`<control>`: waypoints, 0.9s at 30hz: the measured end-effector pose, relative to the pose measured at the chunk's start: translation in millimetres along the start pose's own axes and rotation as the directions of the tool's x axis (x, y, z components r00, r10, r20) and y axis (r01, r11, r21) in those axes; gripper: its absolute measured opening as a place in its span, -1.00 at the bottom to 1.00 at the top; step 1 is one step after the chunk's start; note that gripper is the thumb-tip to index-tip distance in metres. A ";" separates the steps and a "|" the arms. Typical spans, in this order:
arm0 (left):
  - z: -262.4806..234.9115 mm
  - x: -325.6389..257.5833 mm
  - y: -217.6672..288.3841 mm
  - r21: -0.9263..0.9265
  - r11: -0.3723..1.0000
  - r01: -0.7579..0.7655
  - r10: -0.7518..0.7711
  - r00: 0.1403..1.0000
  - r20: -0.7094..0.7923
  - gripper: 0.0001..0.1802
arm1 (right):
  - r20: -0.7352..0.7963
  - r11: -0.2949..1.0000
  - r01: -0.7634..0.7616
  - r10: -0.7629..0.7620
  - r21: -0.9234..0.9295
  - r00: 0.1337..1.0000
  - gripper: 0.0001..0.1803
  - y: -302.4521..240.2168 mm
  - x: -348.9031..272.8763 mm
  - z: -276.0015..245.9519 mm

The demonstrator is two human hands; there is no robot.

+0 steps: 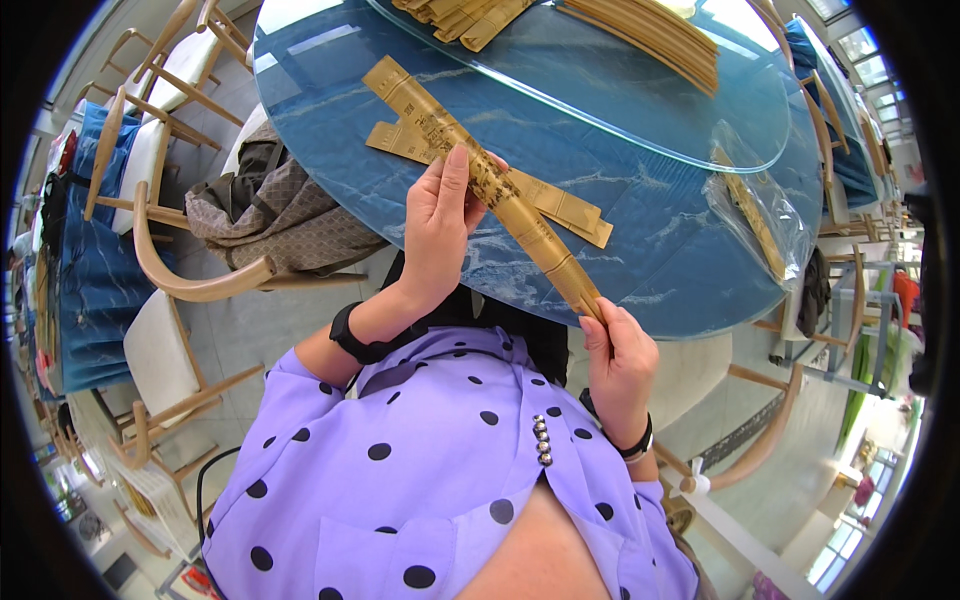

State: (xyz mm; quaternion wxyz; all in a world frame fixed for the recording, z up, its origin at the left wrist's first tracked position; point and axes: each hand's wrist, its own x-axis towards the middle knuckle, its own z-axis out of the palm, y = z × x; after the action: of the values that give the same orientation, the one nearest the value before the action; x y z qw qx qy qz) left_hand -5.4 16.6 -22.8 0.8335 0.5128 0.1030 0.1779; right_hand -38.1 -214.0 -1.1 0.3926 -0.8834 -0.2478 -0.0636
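A long, narrow gold paper sleeve (510,205) with dark printed decoration lies slantwise between my hands, above the table. My left hand (440,215) is closed on it near its upper middle, the thumb on top. At its lower right end, the thumb and fingers of my right hand (622,355) pinch the tip. Whether anything is inside the sleeve is hidden. Beneath it, crossing the other way, a second flat gold sleeve (570,208) rests on the blue table (345,130).
A glass turntable (600,125) carries a pile of gold sleeves (475,22) and a neat stack of them (650,40). A clear plastic bag (750,215) with gold sleeves sits at the table's right. Left of me, a brown patterned bag (275,215) is on a wooden chair (200,285).
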 end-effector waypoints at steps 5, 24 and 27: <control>-2.9 9.4 5.4 0.058 0.995 -0.080 0.082 0.996 -0.043 -0.59 | 0.101 0.994 0.106 -0.105 -0.007 0.989 -0.71 -2.8 9.6 -4.0; 1.1 10.4 2.5 0.041 0.999 -0.009 0.009 1.000 -0.009 -0.52 | 0.070 0.980 0.188 -0.183 -0.066 0.981 -0.78 6.3 5.4 1.7; 6.2 4.4 0.7 0.056 0.998 0.003 -0.004 1.000 0.012 -0.53 | 0.098 0.977 0.197 -0.188 -0.084 0.977 -0.78 5.9 7.3 2.8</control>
State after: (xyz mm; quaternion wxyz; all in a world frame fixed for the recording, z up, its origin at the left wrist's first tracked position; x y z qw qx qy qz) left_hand 0.6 13.5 -19.3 0.8197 0.5370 0.1038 0.1702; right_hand -29.2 -212.5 -4.7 0.3314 -0.8745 -0.3464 -0.0731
